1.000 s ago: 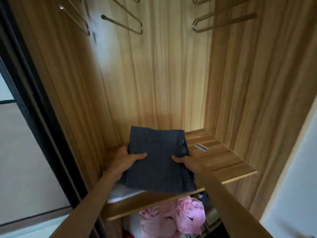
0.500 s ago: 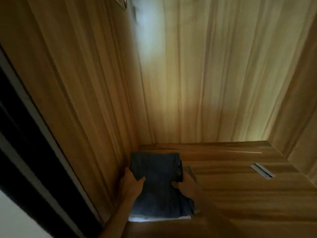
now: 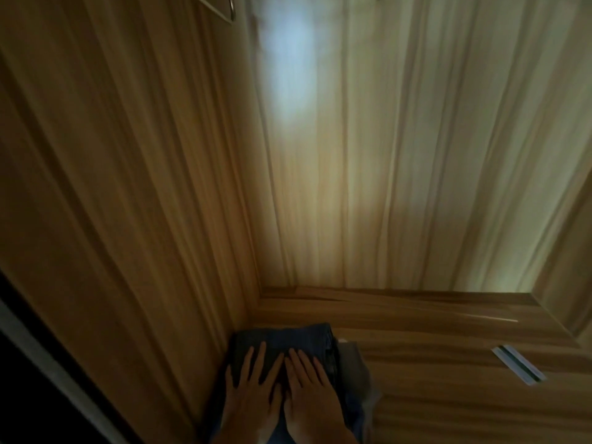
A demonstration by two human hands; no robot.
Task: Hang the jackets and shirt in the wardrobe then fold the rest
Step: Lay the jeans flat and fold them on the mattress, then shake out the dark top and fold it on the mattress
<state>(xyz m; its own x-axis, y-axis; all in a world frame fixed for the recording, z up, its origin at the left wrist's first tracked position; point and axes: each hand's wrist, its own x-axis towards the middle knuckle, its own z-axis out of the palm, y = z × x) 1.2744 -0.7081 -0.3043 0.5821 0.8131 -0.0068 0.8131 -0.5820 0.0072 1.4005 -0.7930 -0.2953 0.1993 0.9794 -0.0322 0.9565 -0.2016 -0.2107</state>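
**Hands moved from the sides to the top of the folded jeans**

Moved since half a second ago: both hands have left the side edges of the jeans and now lie on top of them.

- Location: jeans folded, on the wardrobe shelf, close against the left wall and near the back corner. A grey garment shows under their right edge.
- Left hand: palm down, fingers straight and slightly spread, pressing the denim. Grip open, holding nothing.
- Right hand: same pose, just beside the left, with the fingertips pointing toward the back wall. Grip open, holding nothing.
- Also present: a pale strip lying on the shelf well to the right, and part of a hanger at the top edge.
- Risk, as a judgement: uneven pressing could slide the top fold toward the grey garment and skew the stack. Drawing the palms back while they still bear down could drag the jeans toward the front edge or loosen the fold.
- Stage: this pair looks placed and is being smoothed.
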